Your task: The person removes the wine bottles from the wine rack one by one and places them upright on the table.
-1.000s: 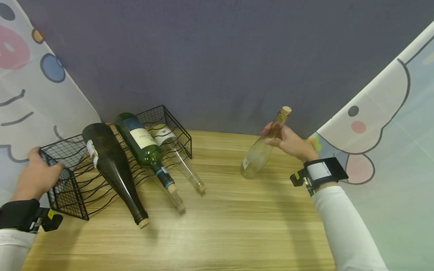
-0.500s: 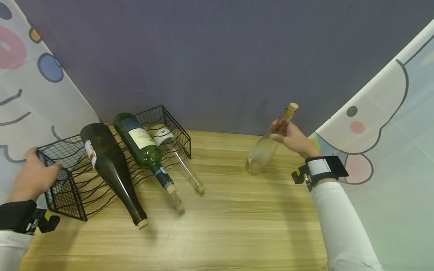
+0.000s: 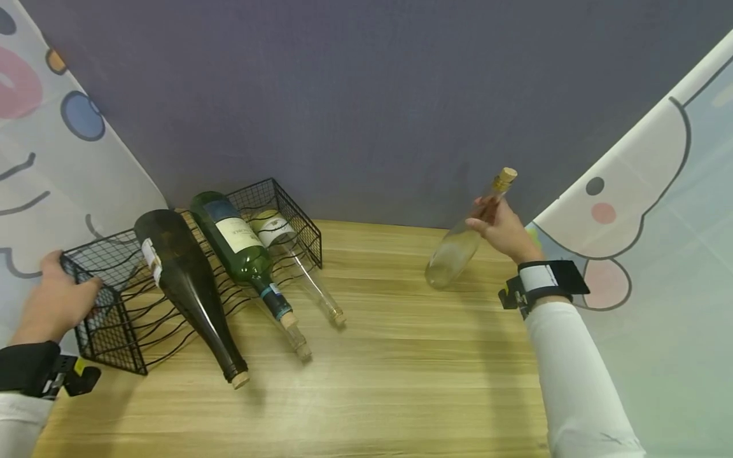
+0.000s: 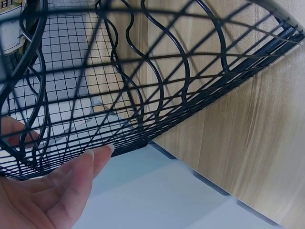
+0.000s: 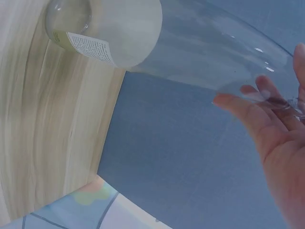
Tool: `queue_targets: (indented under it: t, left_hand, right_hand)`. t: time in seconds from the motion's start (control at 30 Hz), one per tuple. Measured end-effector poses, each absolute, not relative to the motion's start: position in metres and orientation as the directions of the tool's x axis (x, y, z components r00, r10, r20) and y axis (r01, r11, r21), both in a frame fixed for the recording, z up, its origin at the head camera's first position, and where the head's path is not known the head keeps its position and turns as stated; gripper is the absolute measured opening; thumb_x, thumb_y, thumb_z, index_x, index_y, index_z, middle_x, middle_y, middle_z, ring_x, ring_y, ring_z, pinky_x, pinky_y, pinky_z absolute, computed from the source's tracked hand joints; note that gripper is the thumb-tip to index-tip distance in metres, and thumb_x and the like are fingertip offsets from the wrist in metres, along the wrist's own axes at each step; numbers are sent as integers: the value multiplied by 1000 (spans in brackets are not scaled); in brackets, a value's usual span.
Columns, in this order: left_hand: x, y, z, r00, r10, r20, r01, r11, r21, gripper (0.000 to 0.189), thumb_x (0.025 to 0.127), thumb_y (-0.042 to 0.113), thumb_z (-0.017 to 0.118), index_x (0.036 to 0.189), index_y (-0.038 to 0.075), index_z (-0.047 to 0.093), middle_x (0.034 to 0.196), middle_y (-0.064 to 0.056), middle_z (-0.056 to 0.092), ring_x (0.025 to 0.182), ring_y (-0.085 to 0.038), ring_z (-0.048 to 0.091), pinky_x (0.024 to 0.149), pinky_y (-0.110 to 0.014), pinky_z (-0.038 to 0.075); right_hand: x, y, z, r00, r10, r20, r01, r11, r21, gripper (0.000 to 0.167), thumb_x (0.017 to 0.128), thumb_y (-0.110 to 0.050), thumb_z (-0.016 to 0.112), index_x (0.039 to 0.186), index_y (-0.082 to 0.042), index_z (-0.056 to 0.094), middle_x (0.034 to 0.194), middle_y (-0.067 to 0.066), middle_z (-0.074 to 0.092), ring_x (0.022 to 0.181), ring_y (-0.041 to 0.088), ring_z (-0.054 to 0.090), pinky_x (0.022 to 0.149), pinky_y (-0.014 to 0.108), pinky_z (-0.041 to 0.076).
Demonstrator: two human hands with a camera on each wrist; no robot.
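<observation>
My left hand (image 3: 54, 305) grips the left end of a black wire wine rack (image 3: 109, 331); in the left wrist view, its fingers (image 4: 97, 155) lie at the mesh. Over to the right, my right hand (image 3: 506, 232) holds a clear glass bottle (image 3: 449, 261) near its neck. That bottle leans with its cork stopper (image 3: 508, 173) up and to the right and its base low. Whether the base touches the table I cannot tell. The right wrist view shows the bottle's label (image 5: 90, 46) near the base, and the thumb and fingers around the narrowing glass.
On the rack lie a dark brown bottle (image 3: 177, 261), a green wine bottle (image 3: 243, 248) and a clear bottle (image 3: 312, 280), corks toward me. Another clear neck (image 3: 299, 343) pokes out beneath the green one. A grey wall (image 3: 378, 114) stands behind the wooden table (image 3: 378, 381).
My right hand has moved the clear bottle a little to the right and up, toward the back wall. The left hand stays on the rack, and the racked bottles lie as before.
</observation>
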State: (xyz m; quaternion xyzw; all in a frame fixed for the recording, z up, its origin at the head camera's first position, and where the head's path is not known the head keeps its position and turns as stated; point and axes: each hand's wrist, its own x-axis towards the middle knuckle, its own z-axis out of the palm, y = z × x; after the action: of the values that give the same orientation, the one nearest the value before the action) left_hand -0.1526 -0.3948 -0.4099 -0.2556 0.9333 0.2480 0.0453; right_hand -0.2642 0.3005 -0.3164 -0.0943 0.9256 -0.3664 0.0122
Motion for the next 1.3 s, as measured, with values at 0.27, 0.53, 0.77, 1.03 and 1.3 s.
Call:
queue_targets:
  t: [0.27,0.53,0.77,1.03,1.3]
  left_hand:
    - [-150,-389,-407,-865,-455,-211,-500,741,448,82,99,23,34,149,-9,-22,128,-59,25,106,-70,38,83,-74,41]
    - [-149,-384,-403,-865,-457,-208,-499,742,447,81,99,21,35,148,-11,-21,124,-58,29,102,-69,40,81,-73,42]
    - [-151,-389,-406,-872,-446,-201,-486,750,448,81,99,19,35,148,-11,-22,94,-48,49,79,-58,52,69,-66,44]
    - [-152,-392,-406,-879,-438,-190,-474,753,456,82,98,18,35,147,-11,-23,73,-36,58,72,-53,54,66,-63,44]
    - [-152,-391,-407,-864,-453,-218,-501,744,442,82,99,24,33,149,-9,-23,124,-58,29,98,-68,43,77,-71,43]
  right_hand:
    - [-266,306,-319,-994,-50,92,-99,735,-671,54,101,-25,53,140,3,29,130,29,52,125,45,52,87,33,52]
    - [-264,320,-323,-986,120,119,7,731,-682,59,102,-27,50,144,5,24,131,30,51,126,44,51,95,40,49]
    - [-262,335,-323,-978,190,86,81,726,-683,61,102,-28,47,147,4,20,134,30,50,126,41,51,78,15,41]
    - [-262,336,-318,-976,216,24,138,700,-701,64,103,-31,43,149,1,13,143,34,46,136,46,44,101,48,44]
    - [-258,333,-326,-961,271,52,158,695,-702,64,103,-34,43,149,3,17,141,35,45,135,46,43,105,54,41]
